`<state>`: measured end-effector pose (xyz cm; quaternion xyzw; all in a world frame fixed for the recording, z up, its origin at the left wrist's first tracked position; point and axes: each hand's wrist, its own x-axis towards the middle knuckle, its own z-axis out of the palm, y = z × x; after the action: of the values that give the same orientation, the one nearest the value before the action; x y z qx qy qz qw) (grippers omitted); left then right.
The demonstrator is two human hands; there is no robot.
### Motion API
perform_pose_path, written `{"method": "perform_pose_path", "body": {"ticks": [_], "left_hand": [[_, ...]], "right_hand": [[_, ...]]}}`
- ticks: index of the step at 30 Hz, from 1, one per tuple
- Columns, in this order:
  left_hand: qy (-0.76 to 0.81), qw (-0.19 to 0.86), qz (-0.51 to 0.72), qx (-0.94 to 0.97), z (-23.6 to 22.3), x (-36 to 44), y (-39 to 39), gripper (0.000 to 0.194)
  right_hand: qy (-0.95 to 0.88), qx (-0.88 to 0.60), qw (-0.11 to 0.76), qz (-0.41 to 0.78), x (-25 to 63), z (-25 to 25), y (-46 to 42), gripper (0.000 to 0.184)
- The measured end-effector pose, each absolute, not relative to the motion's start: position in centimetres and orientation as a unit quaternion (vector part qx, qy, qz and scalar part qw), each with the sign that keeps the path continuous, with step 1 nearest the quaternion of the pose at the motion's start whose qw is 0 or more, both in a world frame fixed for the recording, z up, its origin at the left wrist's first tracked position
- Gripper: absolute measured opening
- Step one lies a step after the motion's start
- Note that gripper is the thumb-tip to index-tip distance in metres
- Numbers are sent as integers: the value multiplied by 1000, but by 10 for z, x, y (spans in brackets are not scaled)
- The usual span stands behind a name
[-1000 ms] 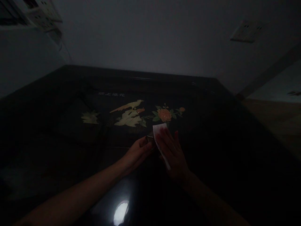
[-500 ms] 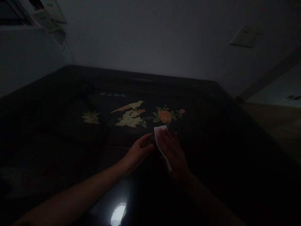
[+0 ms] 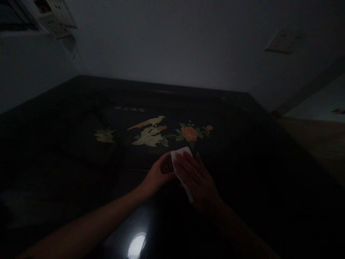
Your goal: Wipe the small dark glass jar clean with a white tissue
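Note:
My left hand (image 3: 158, 175) is curled, thumb and fingers around a dark, partly see-through thing (image 3: 167, 165) that I cannot make out in the dim light. Its right side is covered by a folded white tissue (image 3: 184, 151). Flat fingers of my right hand (image 3: 198, 180) press the tissue against that thing, and a ring shows on one finger. Both hands are over the glossy black tabletop (image 3: 129, 201), just in front of its inlaid flower (image 3: 189, 133) and bird picture (image 3: 148, 131).
A pale wall (image 3: 167, 43) stands behind the table. Wall sockets (image 3: 285, 41) are at the right, and more sockets (image 3: 58, 21) with a plug and cord at the upper left. A bright light reflection (image 3: 137, 245) lies on the near tabletop. Wooden floor (image 3: 315, 140) shows at the right.
My right hand and the tissue have shifted slightly left and toward me, covering more of the dark thing. My left hand stays nearly in place.

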<state>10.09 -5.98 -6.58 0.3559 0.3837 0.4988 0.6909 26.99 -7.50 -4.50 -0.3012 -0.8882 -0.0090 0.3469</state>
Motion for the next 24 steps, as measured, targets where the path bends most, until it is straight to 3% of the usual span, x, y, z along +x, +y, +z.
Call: {"method": "perform_pose_path", "body": {"ticks": [5, 13, 24], "left_hand": [[359, 711, 511, 321, -64, 102, -62, 55], [307, 760, 495, 288, -59, 102, -68, 49], [379, 695, 492, 362, -63, 99, -61, 67]], "right_hand": [[-905, -296, 305, -20, 272, -48, -73, 61], [-905, -272, 325, -39, 276, -50, -74, 60], [-876, -312, 367, -21, 266, -44, -79, 63]]}}
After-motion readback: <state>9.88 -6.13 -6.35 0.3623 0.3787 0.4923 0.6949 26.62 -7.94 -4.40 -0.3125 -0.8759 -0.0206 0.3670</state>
